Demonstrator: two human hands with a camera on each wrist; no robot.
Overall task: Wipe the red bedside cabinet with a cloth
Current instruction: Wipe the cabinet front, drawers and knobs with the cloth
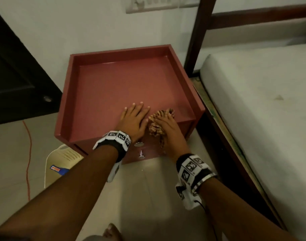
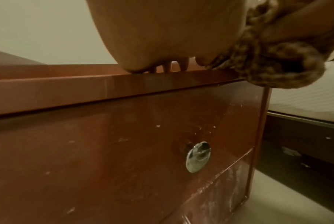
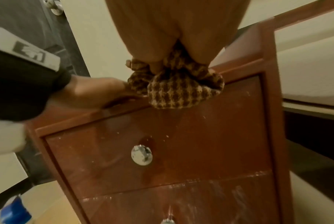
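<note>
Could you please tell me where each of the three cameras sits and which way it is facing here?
Head: worn high, looking down on the cabinet top; both forearms show, the left hand flat, the right hand on the cloth.
Left wrist: under the left hand, looking along the cabinet front past the upper knob.
Right wrist: under the right hand, looking at the cloth over the front edge; the left wrist shows too.
Both wrist views share the cloth and the upper knob.
</note>
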